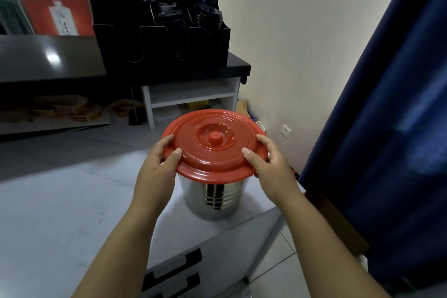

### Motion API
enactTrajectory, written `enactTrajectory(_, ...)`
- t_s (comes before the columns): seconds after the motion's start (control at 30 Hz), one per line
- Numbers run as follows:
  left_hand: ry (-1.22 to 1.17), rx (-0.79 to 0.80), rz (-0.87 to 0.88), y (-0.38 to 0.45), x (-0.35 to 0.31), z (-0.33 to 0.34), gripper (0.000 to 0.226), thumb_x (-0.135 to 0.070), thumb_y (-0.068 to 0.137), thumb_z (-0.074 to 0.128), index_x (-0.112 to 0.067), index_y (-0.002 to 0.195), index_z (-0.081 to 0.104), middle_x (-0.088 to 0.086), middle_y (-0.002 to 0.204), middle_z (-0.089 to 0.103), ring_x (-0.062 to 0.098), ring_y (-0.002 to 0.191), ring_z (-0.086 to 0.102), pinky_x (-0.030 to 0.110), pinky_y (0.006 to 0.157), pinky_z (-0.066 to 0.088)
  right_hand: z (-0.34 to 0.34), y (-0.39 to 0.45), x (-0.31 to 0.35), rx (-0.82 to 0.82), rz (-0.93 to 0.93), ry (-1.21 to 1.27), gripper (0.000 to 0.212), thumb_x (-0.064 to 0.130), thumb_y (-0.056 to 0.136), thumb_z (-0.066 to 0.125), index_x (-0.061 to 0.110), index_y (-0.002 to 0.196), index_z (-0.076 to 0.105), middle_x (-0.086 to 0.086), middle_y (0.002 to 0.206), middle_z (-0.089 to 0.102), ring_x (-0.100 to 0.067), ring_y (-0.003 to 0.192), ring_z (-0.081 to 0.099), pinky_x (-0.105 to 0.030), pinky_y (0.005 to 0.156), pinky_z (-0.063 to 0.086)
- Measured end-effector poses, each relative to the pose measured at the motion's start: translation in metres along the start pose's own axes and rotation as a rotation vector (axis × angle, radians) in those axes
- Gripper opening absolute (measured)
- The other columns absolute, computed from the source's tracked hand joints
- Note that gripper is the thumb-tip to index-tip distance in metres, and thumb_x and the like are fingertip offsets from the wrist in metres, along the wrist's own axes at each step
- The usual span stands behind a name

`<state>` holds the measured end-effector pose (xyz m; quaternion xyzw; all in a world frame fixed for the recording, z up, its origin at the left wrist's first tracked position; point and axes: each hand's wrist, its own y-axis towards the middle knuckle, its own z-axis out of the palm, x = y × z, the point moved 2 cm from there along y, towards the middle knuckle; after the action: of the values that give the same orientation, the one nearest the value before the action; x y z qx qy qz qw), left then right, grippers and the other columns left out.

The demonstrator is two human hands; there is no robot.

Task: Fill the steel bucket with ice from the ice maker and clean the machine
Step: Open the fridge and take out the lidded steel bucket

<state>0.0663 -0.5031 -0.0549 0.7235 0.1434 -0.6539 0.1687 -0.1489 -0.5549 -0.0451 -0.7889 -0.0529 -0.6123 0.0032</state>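
Both hands — left hand (158,164), right hand (271,164) — grip the red lid's (214,145) rim atop the steel bucket (215,197), thumbs on top.

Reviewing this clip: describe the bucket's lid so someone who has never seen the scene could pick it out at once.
Start at the grey counter in the foreground; near its right edge stands the shiny ribbed steel bucket. On top sits the red lid, gripped at its rim by the left hand and right hand. It is round, ridged in rings, with a small centre knob.
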Motion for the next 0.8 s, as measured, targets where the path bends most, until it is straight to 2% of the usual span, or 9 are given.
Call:
enactTrajectory(0.43, 0.084, -0.038, 0.026, 0.010, -0.008, 0.005, 0.038, -0.033, 0.096, 0.049, -0.037, 0.134, 0.046, -0.004, 0.137, 0.049, 0.020, 0.122, 0.048, 0.044, 0.102, 0.042, 0.000, 0.012, 0.002, 0.005, 0.041, -0.025, 0.053, 0.041, 0.090, 0.059, 0.034, 0.139, 0.039, 0.000, 0.133, 0.051, -0.020, 0.119, 0.051, -0.037, 0.097, 0.048)
enactTrajectory(0.53, 0.109, -0.065, 0.034, 0.008, -0.010, 0.003, 0.038, -0.033, 0.096, 0.050, -0.037, 0.133, 0.047, -0.002, 0.140, 0.044, 0.022, 0.124, 0.046, 0.046, 0.103, 0.042, -0.003, 0.008, 0.009, -0.026, -0.011, -0.065, 0.051, 0.040, 0.089, 0.061, 0.032, 0.137, 0.044, 0.008, 0.128, 0.053, -0.011, 0.116, 0.049, -0.023, 0.089, 0.046)
enactTrajectory(0.57, 0.116, -0.070, 0.043, 0.007, -0.012, 0.002, 0.038, -0.033, 0.095, 0.050, -0.036, 0.133, 0.047, -0.001, 0.141, 0.044, 0.021, 0.123, 0.046, 0.042, 0.101, 0.042, -0.004, 0.007, 0.011, -0.043, -0.026, -0.067, 0.049, 0.041, 0.088, 0.062, 0.033, 0.134, 0.047, 0.011, 0.124, 0.053, -0.008, 0.114, 0.048, -0.020, 0.088, 0.043)
enactTrajectory(0.67, 0.140, -0.082, 0.066, 0.007, -0.013, -0.004, 0.040, -0.038, 0.095, 0.050, -0.034, 0.134, 0.046, 0.001, 0.140, 0.044, 0.015, 0.115, 0.045, 0.031, 0.091, 0.039, -0.011, 0.003, 0.019, -0.149, -0.062, -0.118, 0.041, 0.046, 0.085, 0.064, 0.033, 0.123, 0.054, 0.014, 0.119, 0.053, -0.009, 0.115, 0.049, -0.030, 0.097, 0.042)
enactTrajectory(0.8, 0.148, -0.134, 0.090, 0.003, -0.019, -0.017, 0.038, -0.038, 0.092, 0.055, -0.030, 0.129, 0.049, 0.001, 0.139, 0.046, 0.020, 0.123, 0.046, 0.038, 0.095, 0.041, -0.016, -0.009, 0.031, -0.279, -0.118, -0.108, 0.011, 0.040, 0.086, 0.065, 0.039, 0.093, 0.056, 0.011, 0.108, 0.061, -0.011, 0.105, 0.057, -0.031, 0.090, 0.047)
